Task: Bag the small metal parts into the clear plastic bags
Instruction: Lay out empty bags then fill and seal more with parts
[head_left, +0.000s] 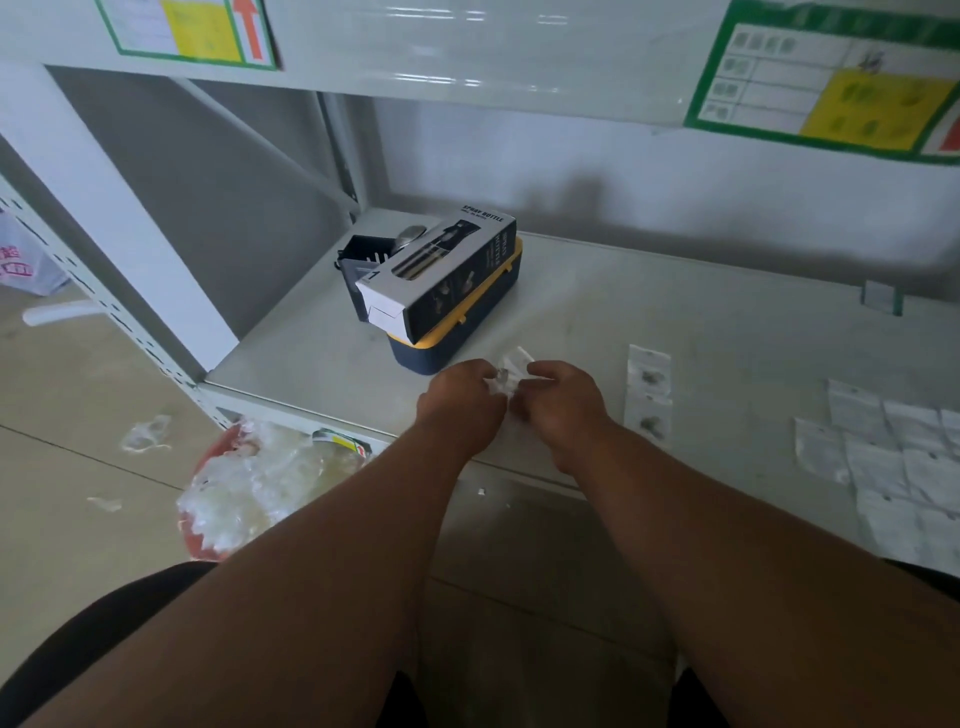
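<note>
A small clear plastic bag (510, 370) is held between both hands just above the front of the grey shelf (597, 322). My left hand (462, 397) pinches its left side and my right hand (563, 397) pinches its right side. Something small and dark shows inside the bag, too blurred to name. Two filled clear bags (648, 395) with dark metal parts lie on the shelf to the right of my hands. Several more flat bags (893, 467) lie in rows at the far right.
A spray bottle box (441, 275) lies on a blue and yellow case (457, 338) behind my hands, beside a black holder (366, 254). Below the shelf's left front corner stands a red bin (244, 488) full of crumpled plastic. Scraps lie on the floor.
</note>
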